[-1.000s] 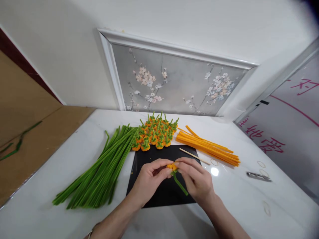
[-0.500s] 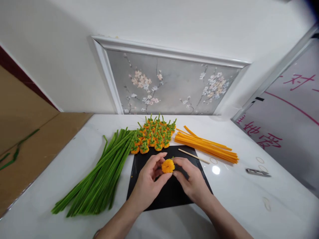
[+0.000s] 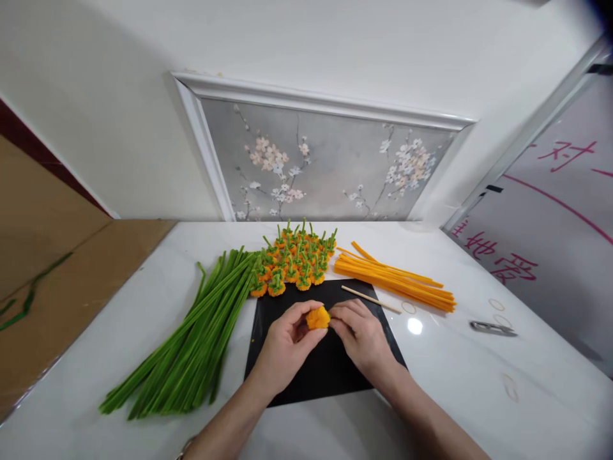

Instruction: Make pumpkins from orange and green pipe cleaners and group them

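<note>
Above a black mat (image 3: 330, 377), my left hand (image 3: 290, 338) pinches an orange pipe-cleaner flower (image 3: 317, 318) between thumb and fingers. The flower is tilted, and a bit of green shows on its right side. My right hand (image 3: 361, 332) has thumb and fingertips closed together at that green part; the fingers hide most of it. Just beyond the mat stand several finished orange flowers (image 3: 304, 280) with green leaves and green stems pointing up. A thin wooden stick (image 3: 371, 299) lies across the mat's far right corner, near my right hand.
Green pipe cleaners (image 3: 191, 345) lie in a large bundle on the left of the white table (image 3: 431, 396). Orange pipe cleaners (image 3: 397, 281) are heaped at the back right. Farther right are thread snips (image 3: 493, 328) and a few rubber bands (image 3: 497, 305). Cardboard (image 3: 76, 268) borders the table's left side.
The orange flower has turned from facing me to tilting sideways. My right fingers have drawn closer together at its right side. The camera view has shifted slightly.
</note>
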### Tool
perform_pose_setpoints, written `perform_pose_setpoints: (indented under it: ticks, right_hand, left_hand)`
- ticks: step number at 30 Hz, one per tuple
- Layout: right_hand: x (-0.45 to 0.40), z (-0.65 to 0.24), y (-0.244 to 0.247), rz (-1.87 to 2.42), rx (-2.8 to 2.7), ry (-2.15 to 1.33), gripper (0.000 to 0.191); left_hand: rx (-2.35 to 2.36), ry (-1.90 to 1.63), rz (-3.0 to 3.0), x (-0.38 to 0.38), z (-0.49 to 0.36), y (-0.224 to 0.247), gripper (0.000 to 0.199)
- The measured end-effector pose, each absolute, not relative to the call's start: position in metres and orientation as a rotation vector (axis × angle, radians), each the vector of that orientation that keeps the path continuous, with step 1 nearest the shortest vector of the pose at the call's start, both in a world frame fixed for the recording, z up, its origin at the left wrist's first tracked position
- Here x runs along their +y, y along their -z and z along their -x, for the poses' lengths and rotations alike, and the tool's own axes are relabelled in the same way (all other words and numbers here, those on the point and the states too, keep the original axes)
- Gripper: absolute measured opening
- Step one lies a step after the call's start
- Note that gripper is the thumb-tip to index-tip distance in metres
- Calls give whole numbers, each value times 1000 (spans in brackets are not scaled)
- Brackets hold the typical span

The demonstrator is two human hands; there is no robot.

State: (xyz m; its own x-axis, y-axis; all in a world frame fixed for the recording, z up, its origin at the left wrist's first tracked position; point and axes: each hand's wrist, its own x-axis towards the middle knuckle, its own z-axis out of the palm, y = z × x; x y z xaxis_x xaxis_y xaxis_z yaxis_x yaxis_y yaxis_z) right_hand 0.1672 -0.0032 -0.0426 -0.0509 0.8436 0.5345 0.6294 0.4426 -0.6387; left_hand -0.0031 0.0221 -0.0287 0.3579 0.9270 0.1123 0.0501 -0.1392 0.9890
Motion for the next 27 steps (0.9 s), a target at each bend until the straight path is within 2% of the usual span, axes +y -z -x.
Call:
perform_pose_setpoints:
  ticks: [2, 5, 7, 11, 14, 21, 24, 27]
  right_hand:
    - [-1, -169, 44, 1302, -1620, -467, 13]
    - [-2, -167, 41, 1250, -1402, -774, 20]
    - [-3, -163, 36, 1178, -1343, -856, 23]
    - [-5, -156, 22, 1149, -1487, -652, 13]
    - [-5, -156, 18, 1177, -1555, -493, 13]
    - [0, -154, 19, 1227, -1414, -625, 11]
    - [4, -150, 17, 1197, -1429, -518, 6]
    - [7, -148, 19, 1174, -1446, -392, 6]
  left_hand:
    - [972, -1058, -1597, 24, 4, 31, 34]
    - [1007, -1101, -1694, 24, 4, 32, 37]
    - [1012, -1092, -1744, 24, 3, 30, 38]
    - [1025, -1048, -1811, 21, -1, 23, 40]
    - [970, -1010, -1686, 23, -3, 20, 42]
    - [940, -1139, -1461, 36, -6, 19, 39]
    - [992, -1236, -1530, 41, -8, 20, 30]
    - [1066, -1301, -1645, 43, -7, 23, 13]
